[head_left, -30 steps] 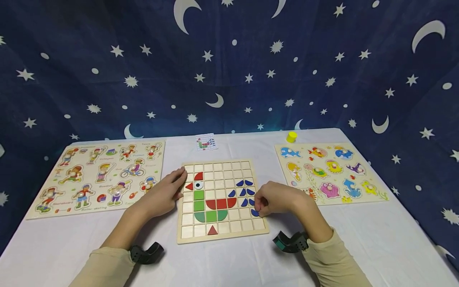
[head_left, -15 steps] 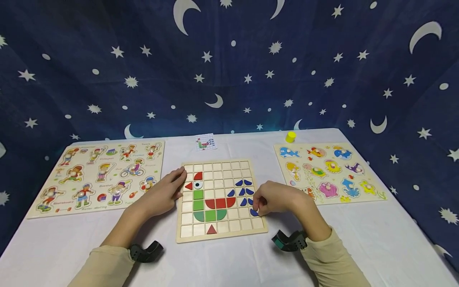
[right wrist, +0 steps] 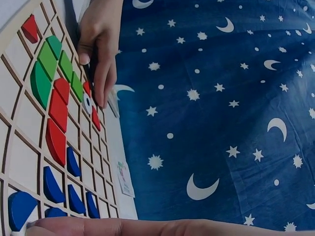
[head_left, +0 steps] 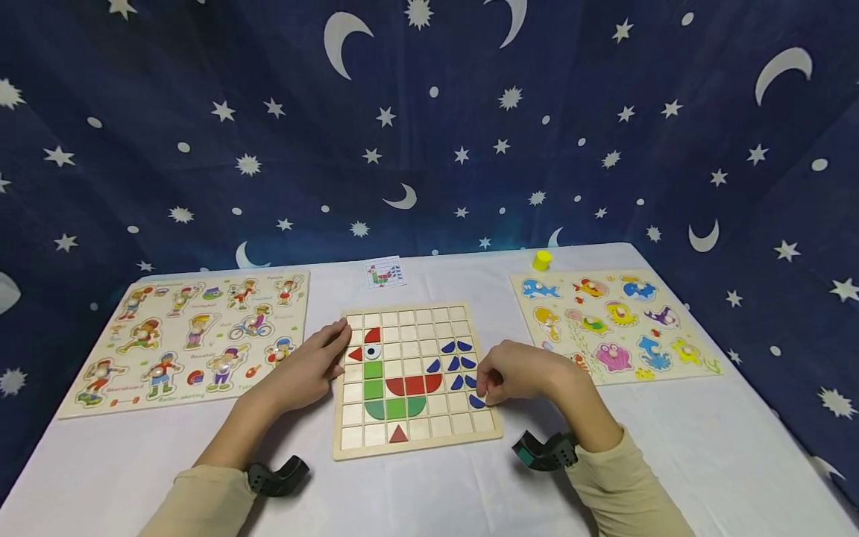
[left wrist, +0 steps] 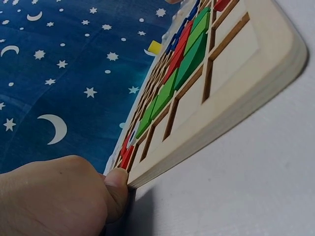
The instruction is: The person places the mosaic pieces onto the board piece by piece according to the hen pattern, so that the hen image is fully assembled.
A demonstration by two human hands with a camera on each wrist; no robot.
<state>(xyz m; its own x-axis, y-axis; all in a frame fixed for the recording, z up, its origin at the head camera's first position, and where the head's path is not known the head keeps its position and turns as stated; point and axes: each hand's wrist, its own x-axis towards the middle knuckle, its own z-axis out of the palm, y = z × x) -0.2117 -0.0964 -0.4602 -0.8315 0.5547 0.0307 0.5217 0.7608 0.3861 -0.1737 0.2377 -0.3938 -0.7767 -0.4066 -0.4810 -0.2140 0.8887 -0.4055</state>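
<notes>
A wooden grid board point(head_left: 439, 446) lies on the table, holding flat red, green and blue pieces in a bird-like pattern. My left hand point(head_left: 307, 367) rests along the board's left edge, fingers stretched toward its far corner; in the left wrist view the thumb point(left wrist: 117, 178) touches the rim. Over the right edge, my right hand point(head_left: 517, 371) has curled fingers that pinch a blue curved piece point(head_left: 477, 402) in the rightmost column. In the right wrist view that blue piece point(right wrist: 21, 210) sits against a fingertip, whose underside is hidden. Several other blue pieces point(head_left: 455, 364) lie just beyond it.
A small card point(head_left: 385, 272) printed with a similar bird lies behind the board. On the left is a sports picture puzzle point(head_left: 181, 343), on the right a sea-animal puzzle point(head_left: 607, 328). A yellow cylinder point(head_left: 542, 260) stands near the table's back edge.
The head view has tilted slightly, shifting the scene a little downward. Both hands keep their places at the board, and the pieces look unmoved.
</notes>
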